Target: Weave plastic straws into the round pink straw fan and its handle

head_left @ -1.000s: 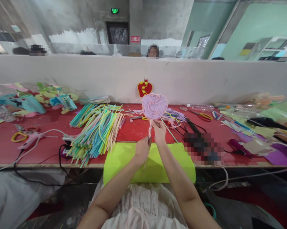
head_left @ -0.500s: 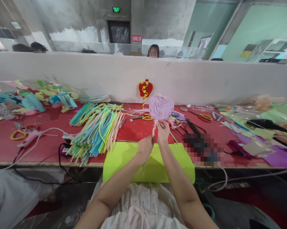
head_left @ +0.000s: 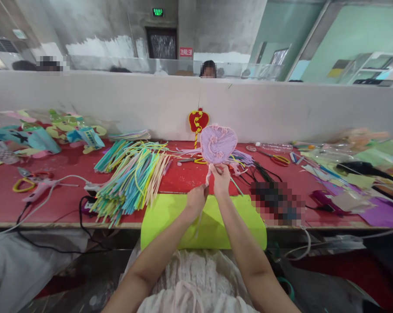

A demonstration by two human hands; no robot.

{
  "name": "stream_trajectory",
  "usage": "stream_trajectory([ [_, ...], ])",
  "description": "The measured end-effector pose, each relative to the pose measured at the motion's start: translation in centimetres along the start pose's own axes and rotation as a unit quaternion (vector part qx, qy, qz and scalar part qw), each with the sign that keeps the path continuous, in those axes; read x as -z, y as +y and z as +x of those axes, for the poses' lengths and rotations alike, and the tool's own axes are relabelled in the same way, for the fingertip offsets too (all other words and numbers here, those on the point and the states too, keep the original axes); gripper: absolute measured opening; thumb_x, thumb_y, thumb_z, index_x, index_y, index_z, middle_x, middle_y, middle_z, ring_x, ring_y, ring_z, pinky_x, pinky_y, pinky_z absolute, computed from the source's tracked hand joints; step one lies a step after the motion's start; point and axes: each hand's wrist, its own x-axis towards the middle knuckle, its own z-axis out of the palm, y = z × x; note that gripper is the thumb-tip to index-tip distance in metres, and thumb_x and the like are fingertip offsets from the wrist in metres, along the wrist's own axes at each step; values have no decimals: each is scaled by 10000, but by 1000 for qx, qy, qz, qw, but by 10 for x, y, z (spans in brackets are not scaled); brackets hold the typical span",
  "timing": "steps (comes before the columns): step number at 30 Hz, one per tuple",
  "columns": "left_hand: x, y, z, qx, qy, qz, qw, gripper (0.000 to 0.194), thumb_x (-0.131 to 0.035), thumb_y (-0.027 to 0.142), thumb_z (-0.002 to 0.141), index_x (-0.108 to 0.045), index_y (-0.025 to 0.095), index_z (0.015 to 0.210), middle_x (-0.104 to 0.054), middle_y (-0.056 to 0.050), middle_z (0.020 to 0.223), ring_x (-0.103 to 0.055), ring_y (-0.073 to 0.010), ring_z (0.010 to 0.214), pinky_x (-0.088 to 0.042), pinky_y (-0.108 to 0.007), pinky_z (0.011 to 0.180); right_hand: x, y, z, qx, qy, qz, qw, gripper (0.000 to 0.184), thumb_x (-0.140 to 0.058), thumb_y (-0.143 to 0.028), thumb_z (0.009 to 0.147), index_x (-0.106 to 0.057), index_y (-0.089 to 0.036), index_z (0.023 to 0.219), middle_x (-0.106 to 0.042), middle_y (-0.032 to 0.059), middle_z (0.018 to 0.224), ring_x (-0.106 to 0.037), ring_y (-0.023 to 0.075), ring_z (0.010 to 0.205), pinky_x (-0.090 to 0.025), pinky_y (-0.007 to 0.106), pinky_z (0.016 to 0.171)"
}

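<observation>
A lilac fan point(head_left: 218, 143) with a pink edge and small pink flowers is held up over the table's front. My right hand point(head_left: 221, 179) pinches it where the head meets the handle. Lower down, my left hand point(head_left: 197, 200) is closed around the twisted pink and white handle point(head_left: 208, 174); a thin pale tail hangs below it. Both hands are over a yellow-green sheet point(head_left: 170, 221) that drapes off the table edge. Behind the fan stands a red fan point(head_left: 196, 121) with yellow flowers and a yellow-and-red twisted handle, against the white partition.
Left of my hands lies a large heap of pastel pipe cleaners point(head_left: 131, 182). Beyond it are a pink glue gun point(head_left: 41, 189) and yellow-handled scissors point(head_left: 24, 184). To the right lie more scissors point(head_left: 279, 160), a plastic bottle point(head_left: 276, 148), cables and purple sheets point(head_left: 382, 213).
The lilac fan has shifted slightly left and its head has turned, so the flower trim sits at a different angle. Both hands keep their hold.
</observation>
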Motion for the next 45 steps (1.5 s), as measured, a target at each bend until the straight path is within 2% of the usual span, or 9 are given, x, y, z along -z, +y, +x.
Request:
stream_trajectory([
  [6,-8,-12,4,-30,12,-158,987,374,-325,403,850,-578,135,788,-625,-81,632,-576,-150,563,-394,-248,561,1,1,0,-15,-15,11,1000,317,-690,-277,600,-489,-184,827,-645,-17,713,-621,122,741,-464,263,737],
  [11,-21,-22,10,-46,-52,-383,921,372,-357,425,825,-548,120,729,-589,-42,550,-540,-104,489,-411,-213,521,2,-6,1,-52,-72,11,996,403,-689,-306,591,-533,-185,943,-665,10,812,-615,136,803,-466,275,767],
  [17,-18,-24,11,-34,-127,-459,879,289,-464,402,772,-512,125,705,-542,-1,525,-516,-80,464,-420,-204,513,5,-15,15,-93,-119,-14,988,233,-659,-370,617,-631,-161,718,-646,11,687,-590,119,649,-471,240,622],
  [22,-8,-20,6,-16,-58,-362,930,277,-595,325,693,-474,166,884,-535,20,667,-489,-68,465,-396,-192,461,10,-18,31,-82,-67,-6,994,255,-706,-340,552,-640,-169,730,-635,-4,691,-558,101,599,-464,235,578],
  [27,4,-9,-4,3,79,-94,992,241,-426,299,825,-444,204,1046,-602,-47,827,-585,-146,680,-408,-237,586,10,-14,33,-71,-6,-10,997,284,-697,-358,556,-636,-156,746,-632,9,699,-545,101,583,-459,235,552],
  [34,13,-2,-12,22,59,39,997,308,-246,302,890,-488,176,1031,-621,-94,843,-604,-176,772,-415,-266,670,3,-6,24,-10,55,-41,998,321,-640,-416,613,-624,-120,737,-617,27,637,-526,119,551,-455,272,552],
  [38,10,-15,-1,13,75,-120,990,217,-352,272,858,-516,174,961,-632,-71,791,-601,-150,730,-427,-260,679,5,-8,25,-5,29,-77,997,298,-628,-423,625,-619,-132,689,-607,14,598,-514,117,533,-445,269,549],
  [42,9,-31,14,8,38,-354,934,116,-401,210,809,-507,166,826,-610,-31,724,-591,-116,662,-452,-233,638,10,-7,31,-37,-1,-68,997,266,-649,-410,603,-601,-149,614,-581,-11,541,-494,99,499,-428,242,523],
  [45,12,-35,20,20,29,-423,905,84,-418,166,774,-496,157,746,-572,-18,723,-573,-99,681,-458,-218,648,12,-2,34,-74,-9,-30,997,251,-677,-386,573,-598,-151,613,-586,-17,550,-498,90,500,-427,229,514],
])
